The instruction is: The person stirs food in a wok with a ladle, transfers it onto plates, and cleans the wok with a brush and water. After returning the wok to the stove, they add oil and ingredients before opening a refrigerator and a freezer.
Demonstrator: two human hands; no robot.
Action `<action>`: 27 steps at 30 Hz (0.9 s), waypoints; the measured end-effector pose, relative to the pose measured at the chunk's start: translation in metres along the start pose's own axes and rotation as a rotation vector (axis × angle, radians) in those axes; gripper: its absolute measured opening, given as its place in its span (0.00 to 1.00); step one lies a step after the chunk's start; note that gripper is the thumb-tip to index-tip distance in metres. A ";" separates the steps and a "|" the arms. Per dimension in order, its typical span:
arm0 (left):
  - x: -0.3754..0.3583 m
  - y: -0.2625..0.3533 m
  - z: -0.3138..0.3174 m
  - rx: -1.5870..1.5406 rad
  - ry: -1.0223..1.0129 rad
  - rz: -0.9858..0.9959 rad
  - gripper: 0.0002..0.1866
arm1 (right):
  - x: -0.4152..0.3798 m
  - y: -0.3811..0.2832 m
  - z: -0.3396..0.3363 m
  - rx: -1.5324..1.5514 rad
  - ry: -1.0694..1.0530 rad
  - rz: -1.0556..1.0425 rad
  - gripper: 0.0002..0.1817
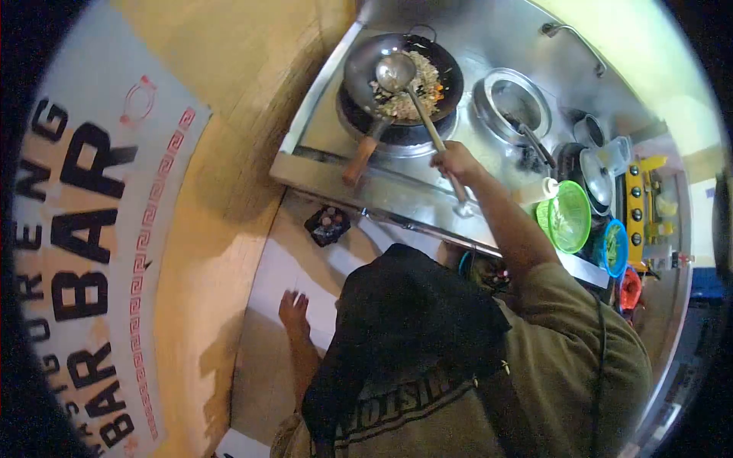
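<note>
My right hand [458, 162] is closed around the long handle of a metal ladle [396, 71]. The ladle's bowl rests over fried rice [421, 93] in a dark wok [360, 75] on the stove. A wooden handle [360, 160] sticks out from the wok toward me. Down at my left side, away from the stove, my left hand [294, 311] hangs with its fingers apart and nothing in it.
Right of the wok lies a metal burner ring [489, 99] with a dark-handled utensil across it. A green basket [565, 217], a squeeze bottle [537, 191], a lidded pot [597, 177] and a blue basket [615, 248] stand farther right. A banner [92, 229] hangs at left.
</note>
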State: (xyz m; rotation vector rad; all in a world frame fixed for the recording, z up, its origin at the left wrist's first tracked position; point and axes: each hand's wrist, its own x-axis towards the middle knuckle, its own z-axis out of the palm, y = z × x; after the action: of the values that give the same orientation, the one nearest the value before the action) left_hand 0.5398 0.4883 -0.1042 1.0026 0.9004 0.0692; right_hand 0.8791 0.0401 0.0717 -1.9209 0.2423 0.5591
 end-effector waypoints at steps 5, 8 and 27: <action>0.028 0.064 0.223 0.127 -0.317 0.055 0.20 | -0.011 -0.006 -0.086 -0.751 0.373 -0.336 0.30; 0.050 0.087 0.289 0.189 -0.471 -0.019 0.20 | 0.014 -0.024 -0.087 -0.922 0.331 -0.186 0.31; 0.068 0.130 0.398 0.445 -1.043 -0.441 0.08 | -0.140 -0.157 -0.115 -1.720 0.233 0.012 0.31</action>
State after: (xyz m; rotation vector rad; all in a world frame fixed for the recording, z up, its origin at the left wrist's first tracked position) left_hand 0.8992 0.3139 0.0399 1.0326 0.1359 -0.9818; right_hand 0.8540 -0.0122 0.3043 -3.6500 -0.2032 0.5728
